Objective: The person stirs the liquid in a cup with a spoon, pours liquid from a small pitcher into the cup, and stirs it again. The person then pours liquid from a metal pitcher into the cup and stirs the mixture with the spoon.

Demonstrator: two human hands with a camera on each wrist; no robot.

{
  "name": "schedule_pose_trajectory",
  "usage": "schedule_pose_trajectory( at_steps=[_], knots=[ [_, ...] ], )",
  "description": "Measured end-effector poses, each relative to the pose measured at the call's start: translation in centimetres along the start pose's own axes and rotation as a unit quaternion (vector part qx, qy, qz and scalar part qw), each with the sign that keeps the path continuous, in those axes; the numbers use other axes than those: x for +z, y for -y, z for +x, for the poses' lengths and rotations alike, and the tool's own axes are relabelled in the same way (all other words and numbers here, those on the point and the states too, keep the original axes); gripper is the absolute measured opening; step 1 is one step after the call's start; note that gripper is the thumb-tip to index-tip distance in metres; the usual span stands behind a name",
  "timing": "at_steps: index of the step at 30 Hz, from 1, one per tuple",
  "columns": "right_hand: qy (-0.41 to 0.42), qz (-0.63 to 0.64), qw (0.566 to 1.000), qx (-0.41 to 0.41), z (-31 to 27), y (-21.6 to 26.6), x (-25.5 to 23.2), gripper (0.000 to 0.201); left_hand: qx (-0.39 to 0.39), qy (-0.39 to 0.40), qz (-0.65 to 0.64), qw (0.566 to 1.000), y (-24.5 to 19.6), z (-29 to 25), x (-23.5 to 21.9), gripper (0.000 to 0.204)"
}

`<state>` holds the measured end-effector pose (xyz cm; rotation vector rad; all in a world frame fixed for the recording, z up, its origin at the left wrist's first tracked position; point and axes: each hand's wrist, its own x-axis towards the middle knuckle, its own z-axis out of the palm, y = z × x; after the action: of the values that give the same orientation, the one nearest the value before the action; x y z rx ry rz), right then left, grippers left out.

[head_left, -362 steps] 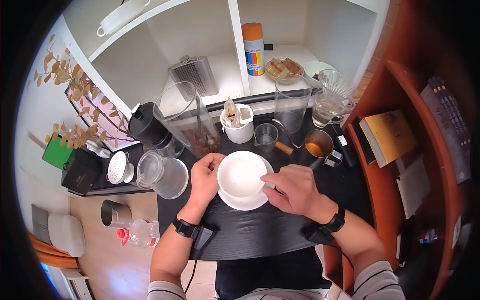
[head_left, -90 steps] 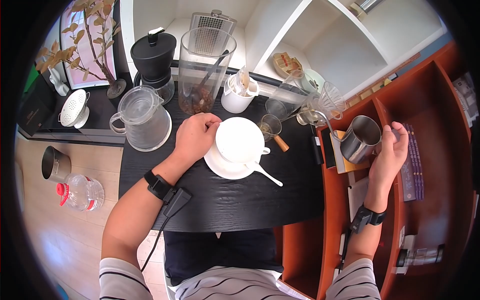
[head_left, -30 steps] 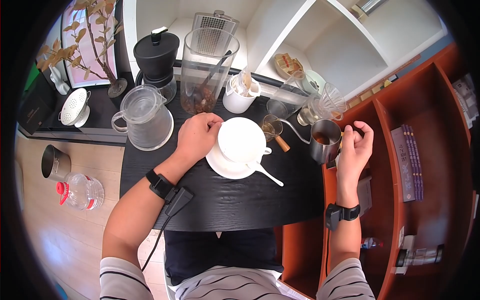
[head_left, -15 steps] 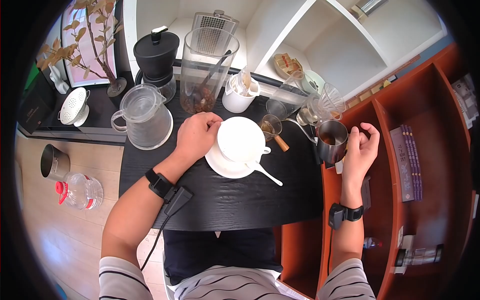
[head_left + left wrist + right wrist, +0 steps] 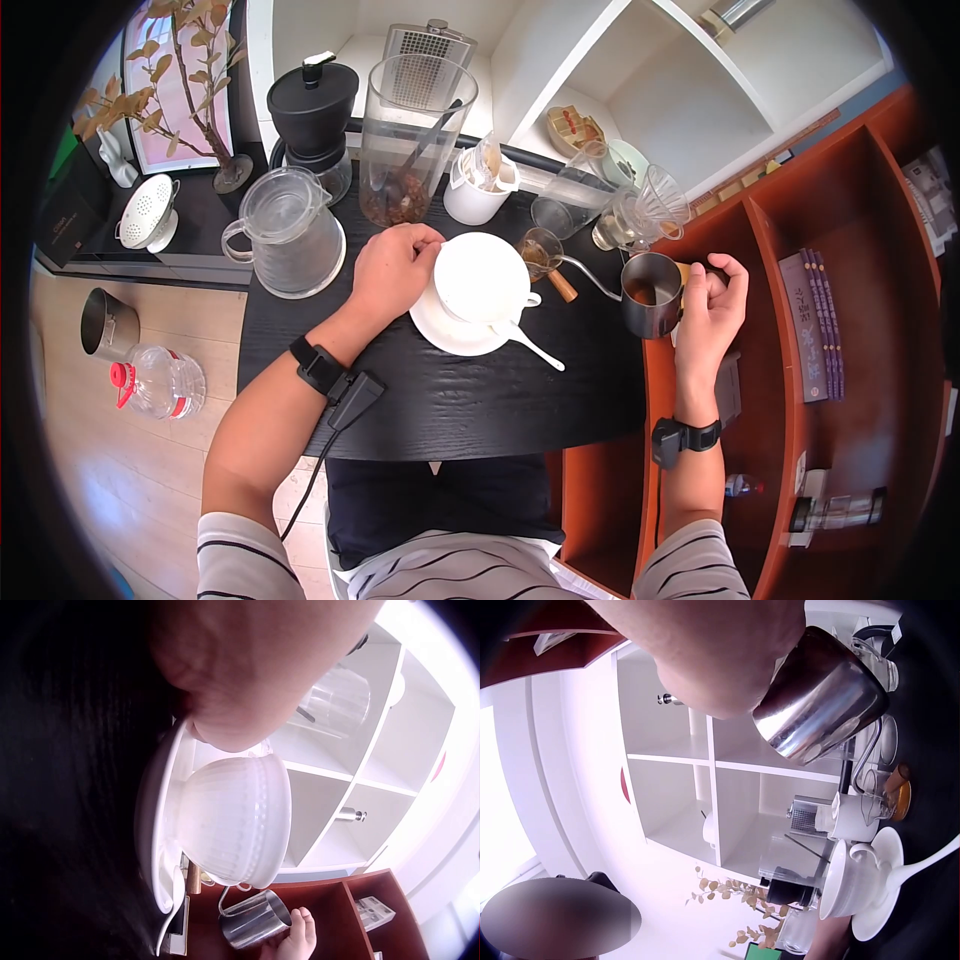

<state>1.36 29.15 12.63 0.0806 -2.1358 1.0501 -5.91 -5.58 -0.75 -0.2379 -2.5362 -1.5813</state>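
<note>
A steel gooseneck kettle (image 5: 650, 296) with brown liquid inside is held up by my right hand (image 5: 712, 312), fingers curled at its handle side; its spout points toward a small glass cup with a wooden handle (image 5: 565, 287). In the right wrist view the kettle (image 5: 821, 697) hangs tilted above the table. My left hand (image 5: 395, 270) pinches the left edge of the saucer (image 5: 457, 338) beside the white cup (image 5: 482, 279). On the saucer's right side lies a white spoon (image 5: 535, 346). The left wrist view shows the fluted cup (image 5: 229, 817) upright on the saucer.
Left on the table (image 5: 440, 410) are a lidded glass pitcher (image 5: 295, 235) and a black grinder (image 5: 313, 115). Behind stand a tall glass (image 5: 405, 150), a white mug (image 5: 478, 195) and a glass dripper (image 5: 655, 205). A red-brown shelf (image 5: 700, 440) borders the right.
The kettle came in from farther right, over the table's right edge, and has shifted slightly with my right hand since. Earlier, both hands were at the cup. My left hand has stayed at the saucer.
</note>
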Motion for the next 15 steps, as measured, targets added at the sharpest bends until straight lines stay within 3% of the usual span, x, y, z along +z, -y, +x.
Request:
schedule_pose_trajectory(
  at_steps=[10, 15],
  knots=[
    [0.010, 0.011, 0.999, 0.033, 1.1, 2.3, 2.2, 0.020, -0.005, 0.001, -0.002, 1.000, -0.3, -0.1, -0.1, 0.017],
    [-0.005, -0.031, 0.999, -0.008, 1.9, 0.7, 2.0, 0.019, -0.023, 0.007, -0.007, 1.000, -0.4, 0.0, -0.2, 0.017]
  ],
)
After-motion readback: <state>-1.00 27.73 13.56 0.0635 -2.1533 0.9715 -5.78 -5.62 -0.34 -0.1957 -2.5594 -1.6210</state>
